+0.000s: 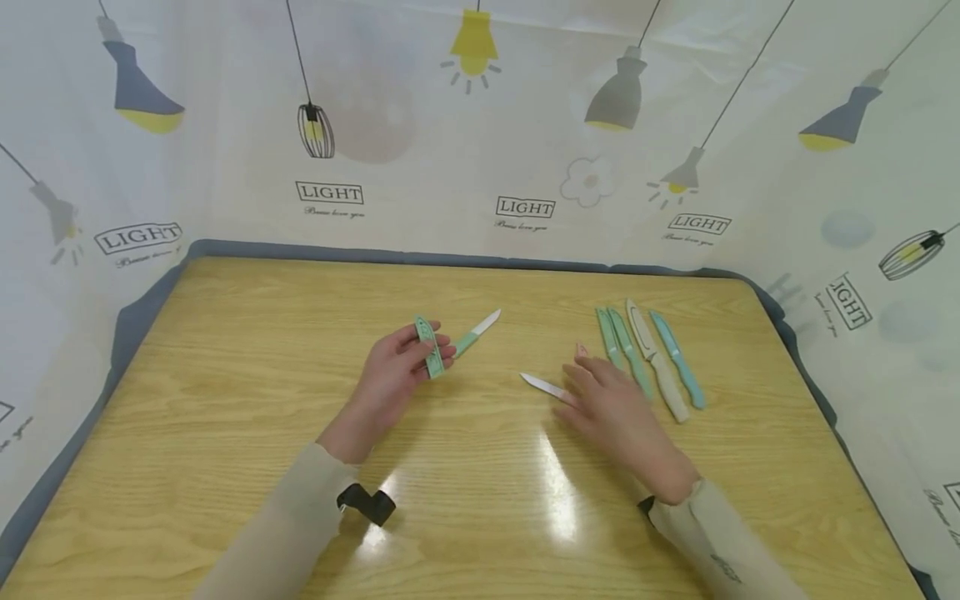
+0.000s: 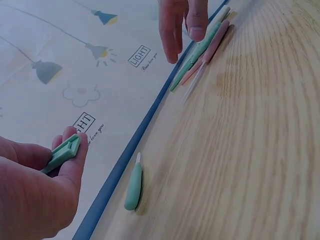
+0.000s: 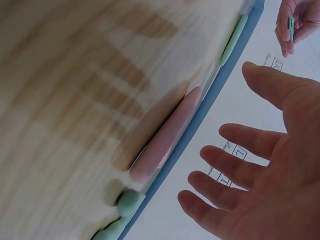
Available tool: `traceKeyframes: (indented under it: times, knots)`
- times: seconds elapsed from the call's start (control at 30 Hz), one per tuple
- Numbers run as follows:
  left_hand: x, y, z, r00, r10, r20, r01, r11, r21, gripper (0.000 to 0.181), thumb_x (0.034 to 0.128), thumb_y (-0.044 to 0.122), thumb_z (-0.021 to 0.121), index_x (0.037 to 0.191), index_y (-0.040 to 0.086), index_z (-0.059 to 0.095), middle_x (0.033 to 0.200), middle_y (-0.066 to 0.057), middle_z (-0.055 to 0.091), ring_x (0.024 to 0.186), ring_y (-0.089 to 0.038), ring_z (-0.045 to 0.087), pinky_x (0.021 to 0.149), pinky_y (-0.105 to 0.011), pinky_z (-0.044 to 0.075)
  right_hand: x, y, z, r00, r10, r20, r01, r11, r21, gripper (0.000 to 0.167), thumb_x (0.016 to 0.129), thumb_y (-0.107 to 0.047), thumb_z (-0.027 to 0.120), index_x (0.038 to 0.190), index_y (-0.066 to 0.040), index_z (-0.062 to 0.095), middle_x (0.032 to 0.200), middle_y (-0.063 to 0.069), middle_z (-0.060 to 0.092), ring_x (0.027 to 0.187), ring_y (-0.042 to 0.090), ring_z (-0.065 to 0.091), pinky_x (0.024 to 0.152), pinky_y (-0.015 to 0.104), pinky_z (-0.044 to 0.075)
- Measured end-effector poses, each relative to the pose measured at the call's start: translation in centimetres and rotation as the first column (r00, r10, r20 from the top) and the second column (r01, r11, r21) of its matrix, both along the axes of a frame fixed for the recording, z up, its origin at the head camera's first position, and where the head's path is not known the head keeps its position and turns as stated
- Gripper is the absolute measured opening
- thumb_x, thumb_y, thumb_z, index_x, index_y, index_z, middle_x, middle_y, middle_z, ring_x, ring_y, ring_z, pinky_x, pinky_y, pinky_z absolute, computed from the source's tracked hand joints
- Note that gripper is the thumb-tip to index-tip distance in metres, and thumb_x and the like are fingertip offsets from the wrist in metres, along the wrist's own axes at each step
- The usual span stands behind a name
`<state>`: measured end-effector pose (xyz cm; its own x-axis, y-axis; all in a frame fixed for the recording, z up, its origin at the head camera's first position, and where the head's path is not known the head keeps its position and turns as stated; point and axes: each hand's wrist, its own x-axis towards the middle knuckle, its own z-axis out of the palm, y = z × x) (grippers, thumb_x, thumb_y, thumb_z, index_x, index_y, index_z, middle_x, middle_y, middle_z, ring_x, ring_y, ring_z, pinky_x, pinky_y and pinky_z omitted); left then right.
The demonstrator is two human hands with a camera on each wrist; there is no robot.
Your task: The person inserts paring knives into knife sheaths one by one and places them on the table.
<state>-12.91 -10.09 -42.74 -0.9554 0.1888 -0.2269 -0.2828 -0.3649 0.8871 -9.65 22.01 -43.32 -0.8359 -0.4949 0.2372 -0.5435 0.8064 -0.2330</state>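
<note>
My left hand [image 1: 393, 358] pinches a light green knife sheath [image 1: 430, 346] between thumb and fingers, above the table. Just right of it, a small knife with a green handle [image 1: 467, 342] lies with its white blade bare. My right hand [image 1: 611, 408] hovers over a pink-handled knife [image 3: 167, 135], fingers spread and holding nothing. That knife's white blade [image 1: 546, 387] points left, while the hand hides its handle in the head view. Beyond the right fingers lies a pink sheath [image 1: 581, 351], partly covered.
Right of my right hand lie two green knives [image 1: 632, 354], a cream knife [image 1: 660, 367] and a blue knife [image 1: 678, 358] on the wooden table [image 1: 247, 433]. A white cloth with printed lamps [image 1: 465, 142] surrounds the table's far and side edges.
</note>
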Motion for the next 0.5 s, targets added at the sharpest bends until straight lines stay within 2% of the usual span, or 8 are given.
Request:
traceKeyframes:
  times: [0.1, 0.2, 0.33, 0.5]
  knots:
    - [0.2, -0.6, 0.0, 0.999, 0.039, 0.014, -0.039, 0.999, 0.023, 0.044, 0.1097, 0.000, 0.043, 0.152, -0.010, 0.038, 0.144, -0.036, 0.045, 0.113, -0.023, 0.067, 0.103, -0.037, 0.056, -0.3, -1.3, 0.3, 0.998, -0.014, 0.059, 0.013, 1.000, 0.023, 0.058, 0.095, -0.030, 0.078, 0.137, 0.006, 0.059, 0.139, 0.029, 0.057, 0.132, 0.048, 0.052, 0.109, 0.061, 0.046]
    - [0.5, -1.1, 0.0, 0.998, 0.061, 0.022, -0.061, 0.998, 0.032, 0.044, 0.1098, 0.000, 0.042, 0.152, -0.011, 0.037, 0.142, -0.033, 0.047, 0.111, -0.022, 0.067, 0.103, -0.037, 0.056, -0.8, -2.8, 0.7, 0.996, -0.009, 0.087, 0.006, 0.999, 0.039, 0.059, 0.097, -0.033, 0.075, 0.139, 0.005, 0.058, 0.141, 0.030, 0.056, 0.134, 0.051, 0.049, 0.117, 0.062, 0.037]
    - [0.9, -1.8, 0.0, 0.997, 0.078, 0.028, -0.079, 0.996, 0.039, 0.044, 0.1099, 0.000, 0.041, 0.152, -0.011, 0.035, 0.134, -0.027, 0.053, 0.111, -0.023, 0.068, 0.103, -0.037, 0.056, -1.6, -5.0, 1.1, 0.994, -0.021, 0.106, 0.014, 0.997, 0.071, 0.058, 0.098, -0.035, 0.074, 0.140, 0.001, 0.059, 0.143, 0.029, 0.055, 0.135, 0.051, 0.049, 0.116, 0.068, 0.034]
    - [1.2, -2.6, -0.1, 0.994, 0.105, 0.038, -0.107, 0.992, 0.065, 0.044, 0.1099, 0.000, 0.041, 0.152, -0.012, 0.034, 0.126, -0.020, 0.057, 0.112, -0.023, 0.068, 0.105, -0.037, 0.054, -2.7, -7.6, 1.5, 0.977, -0.042, 0.207, 0.012, 0.990, 0.141, 0.061, 0.102, -0.042, 0.066, 0.149, -0.005, 0.053, 0.154, 0.025, 0.046, 0.141, 0.050, 0.041, 0.114, 0.065, 0.039]
